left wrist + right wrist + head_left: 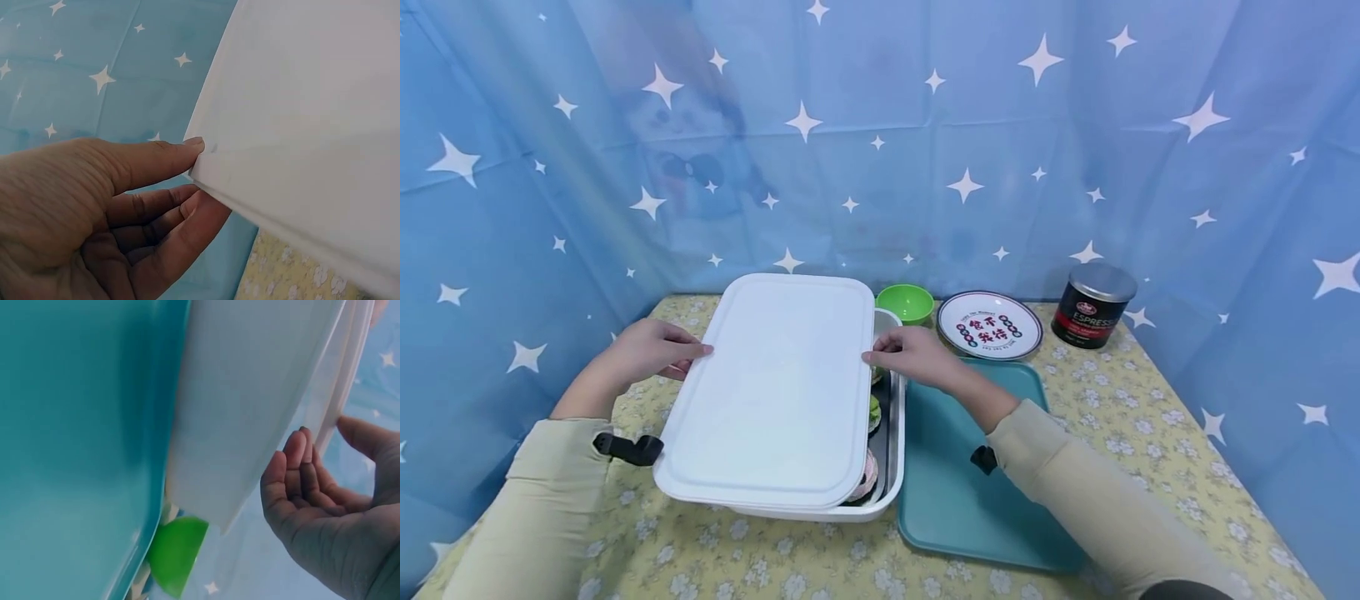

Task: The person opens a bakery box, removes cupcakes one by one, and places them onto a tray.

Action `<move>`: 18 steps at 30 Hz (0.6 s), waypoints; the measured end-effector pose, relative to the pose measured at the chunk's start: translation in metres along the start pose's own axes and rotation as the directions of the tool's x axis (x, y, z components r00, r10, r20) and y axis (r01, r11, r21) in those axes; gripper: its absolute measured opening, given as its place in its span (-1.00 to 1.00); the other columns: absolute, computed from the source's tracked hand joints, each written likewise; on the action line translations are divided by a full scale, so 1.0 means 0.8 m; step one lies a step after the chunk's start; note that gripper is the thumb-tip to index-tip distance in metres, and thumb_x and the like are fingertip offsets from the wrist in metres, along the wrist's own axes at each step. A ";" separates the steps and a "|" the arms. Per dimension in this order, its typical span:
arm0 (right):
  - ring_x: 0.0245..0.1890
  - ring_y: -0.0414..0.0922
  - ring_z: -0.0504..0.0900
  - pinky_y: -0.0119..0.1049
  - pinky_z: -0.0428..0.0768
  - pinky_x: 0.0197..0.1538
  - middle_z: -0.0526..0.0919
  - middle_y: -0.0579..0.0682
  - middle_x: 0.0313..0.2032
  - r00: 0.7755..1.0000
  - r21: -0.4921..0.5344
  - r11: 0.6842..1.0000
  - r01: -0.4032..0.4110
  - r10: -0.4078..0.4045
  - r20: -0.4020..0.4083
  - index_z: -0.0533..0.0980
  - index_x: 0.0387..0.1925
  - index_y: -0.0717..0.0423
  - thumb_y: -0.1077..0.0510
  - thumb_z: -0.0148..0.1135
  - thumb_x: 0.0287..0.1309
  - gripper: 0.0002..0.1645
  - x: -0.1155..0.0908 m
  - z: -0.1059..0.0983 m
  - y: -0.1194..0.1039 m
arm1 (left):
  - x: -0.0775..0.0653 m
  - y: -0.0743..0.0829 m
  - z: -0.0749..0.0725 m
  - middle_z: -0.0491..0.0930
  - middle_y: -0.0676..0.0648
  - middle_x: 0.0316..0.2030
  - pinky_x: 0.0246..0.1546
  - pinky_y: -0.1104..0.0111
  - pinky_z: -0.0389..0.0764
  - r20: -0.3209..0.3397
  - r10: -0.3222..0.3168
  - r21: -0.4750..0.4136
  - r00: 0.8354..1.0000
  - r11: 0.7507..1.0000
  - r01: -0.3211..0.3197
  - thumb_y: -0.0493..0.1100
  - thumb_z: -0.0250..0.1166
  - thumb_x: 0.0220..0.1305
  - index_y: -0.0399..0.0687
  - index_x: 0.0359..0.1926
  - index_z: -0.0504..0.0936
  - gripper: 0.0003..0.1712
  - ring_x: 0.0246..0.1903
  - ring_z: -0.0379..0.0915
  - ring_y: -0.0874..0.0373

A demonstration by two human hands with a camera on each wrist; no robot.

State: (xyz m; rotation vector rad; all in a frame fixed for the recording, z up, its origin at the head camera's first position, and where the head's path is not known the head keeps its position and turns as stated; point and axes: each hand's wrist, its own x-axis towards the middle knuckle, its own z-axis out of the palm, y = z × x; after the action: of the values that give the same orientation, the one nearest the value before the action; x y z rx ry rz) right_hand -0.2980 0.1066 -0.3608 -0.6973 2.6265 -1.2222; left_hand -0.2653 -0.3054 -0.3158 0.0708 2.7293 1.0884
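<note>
A white rectangular lid (775, 392) is held tilted over a white box (895, 467), overhanging it on the left. My left hand (658, 354) pinches the lid's left edge; in the left wrist view the thumb (162, 159) lies on top and the fingers curl underneath. At the opposite edge, my right hand (913, 354) grips the lid between thumb and fingers. In the right wrist view, a gap shows between the lid's edge (344, 381) and the box rim. Through the uncovered right strip show green and pink ruffled pieces (867, 475) on something dark; the lid hides the rest.
A teal tray (977, 500) lies against the box's right side, under my right forearm. Behind stand a green bowl (906, 304), a white plate with red characters (989, 325) and a black espresso tin (1092, 308). Blue star-patterned curtains (880, 167) enclose the flowered tablecloth.
</note>
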 end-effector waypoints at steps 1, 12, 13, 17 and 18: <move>-0.29 -0.07 0.58 -0.17 0.58 -0.26 0.68 -0.06 -0.24 1.000 -0.008 1.000 0.000 0.000 0.000 0.66 -0.15 -0.05 -0.19 0.29 0.31 -0.67 0.003 0.003 -0.002 | -0.001 -0.001 -0.003 0.67 -0.19 -0.15 -0.19 0.21 0.74 -0.005 -0.004 0.008 1.000 1.000 0.004 0.11 0.32 0.37 -0.42 0.16 0.58 -0.34 -0.23 0.67 0.07; -0.41 0.07 0.56 -0.19 0.53 -0.35 0.69 0.21 -0.31 0.998 0.043 0.999 0.024 -0.027 0.062 0.64 -0.16 0.05 -0.11 0.26 0.36 -0.68 0.032 0.034 -0.032 | -0.014 -0.028 -0.039 0.63 -0.20 -0.09 -0.15 0.16 0.72 -0.038 -0.047 0.061 0.998 0.997 0.049 0.21 0.27 0.38 -0.40 0.23 0.52 -0.24 -0.19 0.65 0.07; -0.42 0.05 0.56 -0.20 0.53 -0.35 0.69 0.21 -0.30 0.998 0.045 0.999 0.024 -0.027 0.062 0.64 -0.16 0.06 -0.12 0.26 0.36 -0.67 0.034 0.036 -0.036 | -0.016 -0.030 -0.042 0.64 -0.19 -0.09 -0.15 0.16 0.72 -0.045 -0.052 0.072 0.998 0.996 0.055 0.23 0.27 0.37 -0.40 0.22 0.52 -0.22 -0.20 0.65 0.07; -0.36 -0.04 0.61 -0.20 0.59 -0.28 0.71 0.11 -0.21 0.998 0.022 1.000 0.022 -0.023 0.064 0.63 -0.11 0.06 -0.14 0.28 0.34 -0.64 0.044 0.043 -0.050 | -0.025 -0.037 -0.057 0.64 -0.20 -0.09 -0.10 0.04 0.68 -0.070 -0.072 0.093 0.995 0.993 0.079 0.31 0.24 0.35 -0.43 0.24 0.50 -0.13 -0.20 0.64 0.07; -0.32 -0.07 0.63 -0.21 0.61 -0.25 0.71 0.06 -0.18 0.998 0.013 1.000 0.023 -0.024 0.063 0.63 -0.10 0.05 -0.14 0.29 0.33 -0.63 0.047 0.045 -0.053 | -0.027 -0.038 -0.061 0.64 -0.21 -0.08 -0.08 0.01 0.66 -0.076 -0.077 0.097 0.994 0.992 0.085 0.33 0.23 0.34 -0.43 0.24 0.49 -0.11 -0.19 0.64 0.06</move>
State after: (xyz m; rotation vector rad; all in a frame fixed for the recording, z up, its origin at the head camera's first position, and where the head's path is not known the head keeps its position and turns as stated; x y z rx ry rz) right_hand -0.3043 0.0407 -0.3506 -0.7540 2.5647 -1.2010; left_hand -0.2533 -0.3631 -0.2986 -0.0654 2.8229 0.9498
